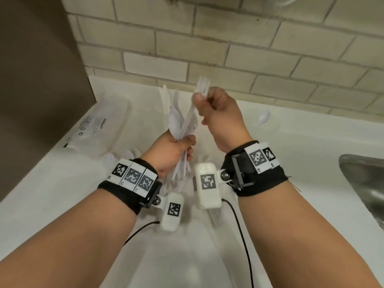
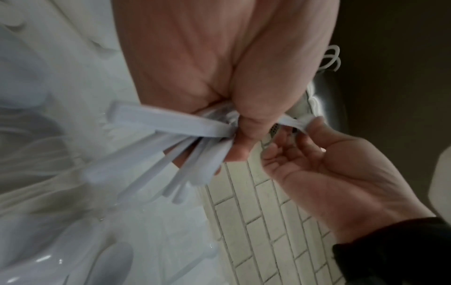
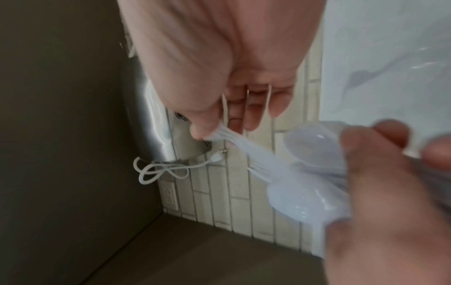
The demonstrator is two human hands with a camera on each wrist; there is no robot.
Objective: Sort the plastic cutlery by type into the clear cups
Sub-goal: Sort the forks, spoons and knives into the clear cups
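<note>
My left hand (image 1: 184,147) grips a fanned bundle of white plastic cutlery (image 1: 176,115) by the handles, heads pointing up toward the wall. Spoon bowls (image 3: 305,142) show in that bundle in the right wrist view. My right hand (image 1: 201,100) pinches one white fork (image 1: 202,85) just below its tines, above the bundle, between thumb and fingers. In the left wrist view the handles (image 2: 171,154) splay out under my left hand (image 2: 244,135), and my right hand (image 2: 302,135) holds the piece beside it. No clear cup shows sharply; blurred clear plastic (image 2: 48,250) lies below.
Both hands are raised over a white counter (image 1: 291,163). A clear plastic bag (image 1: 99,125) lies at the left by a brown wall. Loose cutlery (image 1: 133,153) lies under the hands and one spoon (image 1: 264,117) at the right. A steel sink (image 1: 367,183) is far right; tiled wall behind.
</note>
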